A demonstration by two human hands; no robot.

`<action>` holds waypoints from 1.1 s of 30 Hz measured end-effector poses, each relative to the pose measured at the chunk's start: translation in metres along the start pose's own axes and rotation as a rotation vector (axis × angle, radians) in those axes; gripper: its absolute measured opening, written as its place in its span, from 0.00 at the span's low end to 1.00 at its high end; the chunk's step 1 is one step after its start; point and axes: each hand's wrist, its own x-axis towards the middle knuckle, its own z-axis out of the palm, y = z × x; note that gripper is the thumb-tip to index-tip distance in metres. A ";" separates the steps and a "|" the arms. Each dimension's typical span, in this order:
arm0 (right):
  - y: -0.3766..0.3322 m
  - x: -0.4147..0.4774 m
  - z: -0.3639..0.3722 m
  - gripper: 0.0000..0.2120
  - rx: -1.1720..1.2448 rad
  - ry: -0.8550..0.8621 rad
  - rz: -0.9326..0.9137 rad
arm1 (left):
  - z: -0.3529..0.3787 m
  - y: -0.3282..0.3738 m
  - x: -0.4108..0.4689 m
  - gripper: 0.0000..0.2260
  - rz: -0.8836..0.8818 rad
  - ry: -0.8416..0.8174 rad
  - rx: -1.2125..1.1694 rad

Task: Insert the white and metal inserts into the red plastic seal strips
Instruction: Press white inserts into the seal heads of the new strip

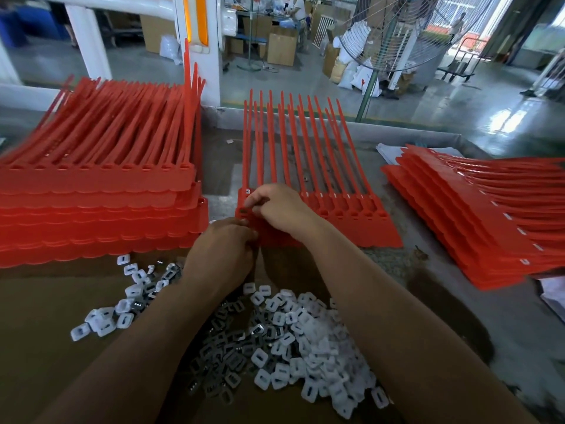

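A sheet of joined red seal strips (345, 221) lies in the middle of the table, tails pointing away. My right hand (281, 206) sits on its left end, fingers curled down onto a slot near the sheet's left edge. Just below, my left hand (223, 255) is curled at the sheet's near left corner; what its fingertips pinch is hidden. Several slots further right show white inserts. A loose heap of white inserts (312, 341) and grey metal inserts (220, 356) lies on brown cardboard (46, 332) between my forearms.
A tall stack of red strip sheets (97, 203) stands at the left. A fanned stack of sheets with inserts (477, 215) lies at the right. More inserts (128, 298) are scattered at the left. A standing fan (406, 29) and cartons are beyond the table.
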 end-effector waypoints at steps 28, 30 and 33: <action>-0.018 -0.106 -0.008 0.10 -0.215 -0.311 -0.308 | -0.008 -0.002 -0.005 0.15 0.028 -0.070 -0.017; -0.019 -0.106 -0.005 0.10 -0.203 -0.306 -0.316 | -0.005 -0.004 -0.004 0.15 0.034 -0.085 -0.027; -0.020 -0.107 0.002 0.11 -0.235 -0.302 -0.328 | -0.004 -0.006 -0.002 0.12 0.022 -0.082 -0.061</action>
